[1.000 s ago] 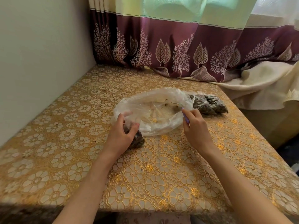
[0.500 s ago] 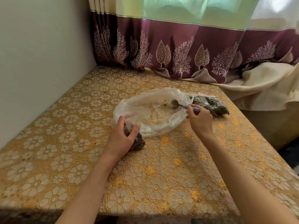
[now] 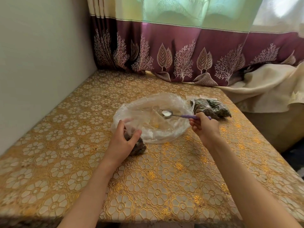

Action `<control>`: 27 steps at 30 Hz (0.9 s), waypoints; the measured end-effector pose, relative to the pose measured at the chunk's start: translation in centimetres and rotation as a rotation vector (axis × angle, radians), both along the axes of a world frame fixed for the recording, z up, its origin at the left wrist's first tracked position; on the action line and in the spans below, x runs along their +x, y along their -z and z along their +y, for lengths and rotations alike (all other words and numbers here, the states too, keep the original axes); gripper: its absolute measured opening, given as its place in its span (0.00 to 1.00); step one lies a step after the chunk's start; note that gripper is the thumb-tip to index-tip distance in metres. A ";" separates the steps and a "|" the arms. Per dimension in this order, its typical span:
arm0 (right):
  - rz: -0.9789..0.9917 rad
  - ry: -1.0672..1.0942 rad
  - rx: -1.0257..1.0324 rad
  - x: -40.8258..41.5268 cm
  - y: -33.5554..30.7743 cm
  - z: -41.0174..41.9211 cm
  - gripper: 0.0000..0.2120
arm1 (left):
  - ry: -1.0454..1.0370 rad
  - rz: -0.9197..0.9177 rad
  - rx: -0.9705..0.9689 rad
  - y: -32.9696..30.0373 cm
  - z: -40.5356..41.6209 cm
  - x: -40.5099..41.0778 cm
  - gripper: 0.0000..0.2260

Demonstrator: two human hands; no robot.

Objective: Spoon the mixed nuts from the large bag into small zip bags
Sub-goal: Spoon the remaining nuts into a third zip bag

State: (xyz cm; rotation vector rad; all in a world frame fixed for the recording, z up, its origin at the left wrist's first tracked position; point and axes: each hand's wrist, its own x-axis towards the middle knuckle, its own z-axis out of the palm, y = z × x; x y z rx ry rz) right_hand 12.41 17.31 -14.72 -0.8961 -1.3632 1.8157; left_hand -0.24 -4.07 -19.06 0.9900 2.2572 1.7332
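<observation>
On the gold floral tablecloth (image 3: 164, 186), your large bag (image 3: 153, 119) lies open, nearly empty. Filled zip bags (image 3: 212, 107) lie just right of it. Your left hand (image 3: 122, 142) pinches a small bag (image 3: 137, 148); your right hand (image 3: 204, 127) grips the purple-handled spoon (image 3: 174, 114), its bowl empty over the large bag.

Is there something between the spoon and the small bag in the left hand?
Nothing solid. The spoon hovers over the large bag; only that bag's crumpled near edge lies before the small bag held by the left hand.
</observation>
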 end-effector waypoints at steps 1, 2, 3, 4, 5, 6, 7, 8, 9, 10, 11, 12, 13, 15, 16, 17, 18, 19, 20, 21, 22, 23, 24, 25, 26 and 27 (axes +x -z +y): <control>0.013 -0.001 -0.009 0.1 -0.1 0.0 0.25 | 0.005 -0.005 0.008 -0.1 0.0 0.1 0.17; 0.024 0.002 -0.013 0.3 -0.3 -0.1 0.25 | 0.006 -0.008 0.015 -0.1 0.0 0.1 0.17; 0.036 0.006 -0.016 0.4 -0.4 -0.1 0.24 | 0.004 -0.008 0.019 -0.2 0.0 0.1 0.17; 0.048 0.010 -0.015 0.5 -0.6 -0.1 0.24 | -0.002 -0.004 0.020 -0.2 -0.1 0.2 0.17; 0.058 0.013 -0.007 0.6 -0.7 -0.1 0.24 | -0.007 -0.002 0.019 -0.3 -0.1 0.2 0.18; 0.065 0.014 0.004 0.7 -0.9 -0.2 0.24 | -0.008 -0.007 0.020 -0.3 -0.1 0.1 0.19; 0.074 0.013 0.014 0.9 -1.2 -0.2 0.24 | -0.007 -0.018 0.022 -0.3 -0.1 0.1 0.20; 0.087 0.012 0.022 1.1 -1.4 -0.3 0.24 | -0.007 -0.026 0.025 -0.3 -0.1 0.1 0.20; 0.102 0.007 0.029 1.2 -1.8 -0.4 0.24 | -0.010 -0.026 0.026 -0.4 -0.1 0.1 0.21; 0.118 -0.002 0.037 1.4 -2.2 -0.6 0.24 | -0.015 -0.022 0.027 -0.4 -0.1 0.1 0.21; 0.136 -0.017 0.050 1.5 -2.6 -0.9 0.24 | -0.021 -0.018 0.029 -0.4 0.0 0.2 0.22; 0.155 -0.037 0.065 1.7 -3.0 -1.2 0.24 | -0.026 -0.014 0.031 -0.5 0.0 0.2 0.22; 0.176 -0.061 0.080 1.8 -3.5 -1.5 0.23 | -0.029 -0.010 0.035 -0.5 -0.1 0.3 0.22; 0.212 -0.140 0.112 2.0 -4.4 -2.3 0.22 | -0.028 -0.002 0.046 -0.6 -0.1 0.3 0.23; 0.225 -0.193 0.126 2.0 -4.8 -2.7 0.22 | -0.026 0.004 0.052 -0.7 -0.1 0.4 0.23; 0.238 -0.244 0.133 2.1 -5.0 -3.1 0.21 | -0.025 0.007 0.060 -0.7 0.0 0.4 0.23; 0.251 -0.289 0.141 2.2 -5.3 -3.5 0.18 | -0.024 0.004 0.065 -0.8 0.0 0.4 0.24; 0.258 -0.328 0.157 2.2 -5.4 -3.8 0.14 | -0.024 -0.001 0.066 -1.0 0.0 0.5 0.25; 0.257 -0.365 0.184 2.2 -5.4 -4.1 0.11 | -0.025 -0.006 0.063 -1.1 0.0 0.5 0.26; 0.250 -0.400 0.216 2.2 -5.4 -4.3 0.09 | -0.025 -0.012 0.064 -1.2 0.0 0.5 0.27; 0.241 -0.430 0.243 2.2 -5.4 -4.5 0.08 | -0.024 -0.020 0.069 -1.2 -0.1 0.5 0.27; 0.234 -0.448 0.258 2.2 -5.4 -4.6 0.08 | -0.024 -0.029 0.079 -1.3 -0.2 0.5 0.28; 0.231 -0.458 0.261 2.2 -5.3 -4.7 0.08 | -0.025 -0.035 0.090 -1.4 -0.3 0.6 0.27; 0.236 -0.461 0.256 2.2 -5.3 -4.6 0.08 | -0.027 -0.041 0.102 -1.5 -0.4 0.6 0.27; 0.251 -0.462 0.246 2.2 -5.4 -4.6 0.09 | -0.023 -0.051 0.112 -1.6 -0.5 0.7 0.27; 0.276 -0.460 0.231 2.2 -5.4 -4.5 0.09 | -0.012 -0.066 0.122 -1.8 -0.6 0.8 0.29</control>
